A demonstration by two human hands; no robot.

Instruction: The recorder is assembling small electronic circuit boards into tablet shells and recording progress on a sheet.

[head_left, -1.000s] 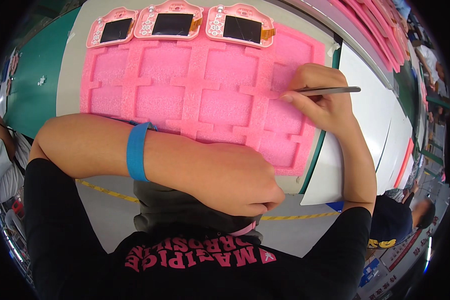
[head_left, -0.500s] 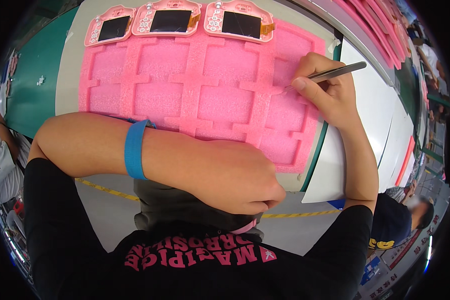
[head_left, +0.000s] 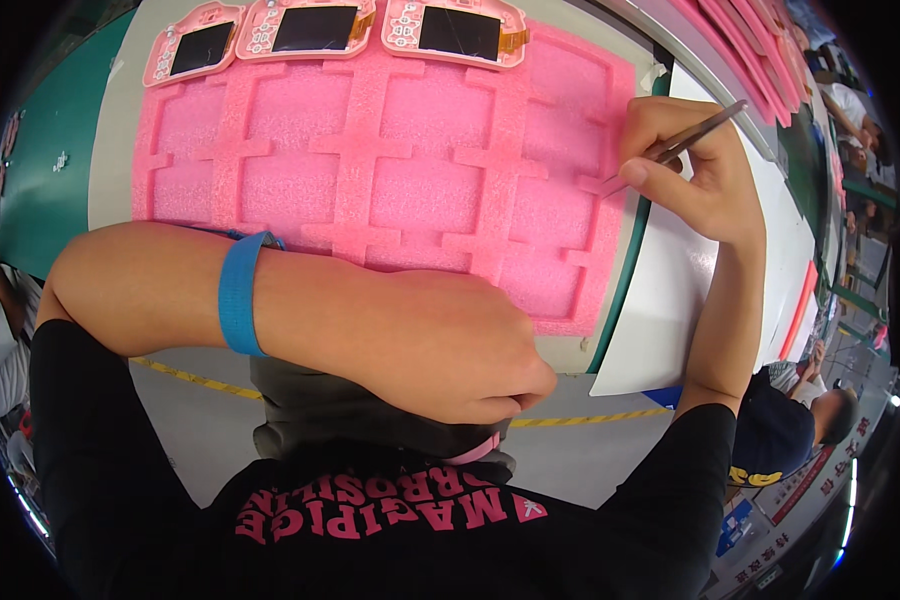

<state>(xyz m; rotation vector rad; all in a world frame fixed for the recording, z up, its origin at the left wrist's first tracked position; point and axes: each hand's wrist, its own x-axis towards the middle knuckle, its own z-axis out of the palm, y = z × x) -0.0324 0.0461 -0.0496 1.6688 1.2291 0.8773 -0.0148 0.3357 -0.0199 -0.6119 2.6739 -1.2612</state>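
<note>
Metal tweezers [head_left: 692, 135] are pinched between the thumb and fingers of my right hand [head_left: 698, 175]. Their tips point left, over the right edge of a pink foam tray [head_left: 355, 150] with rectangular recesses. My left forearm, with a blue wrist strap [head_left: 238, 295], crosses in front of the tray. At its end my left hand [head_left: 505, 365] is curled closed near the tray's front right corner; whatever its fingers may hold is hidden. Along the tray's far edge rest three pink handheld-console shells, the left [head_left: 192, 48], middle [head_left: 310, 30] and right one [head_left: 455, 32], each with a dark screen.
A green mat [head_left: 45, 190] with a small white piece [head_left: 61, 161] lies to the left. White sheets [head_left: 660, 290] cover the right side of the bench. Pink foam sheets [head_left: 740, 60] are stacked at the far right. Other people sit on both sides.
My right hand and the tweezers have shifted right, toward the tray's right edge. The whole view has moved slightly, so the tray and shells appear further left. My left hand stays curled.
</note>
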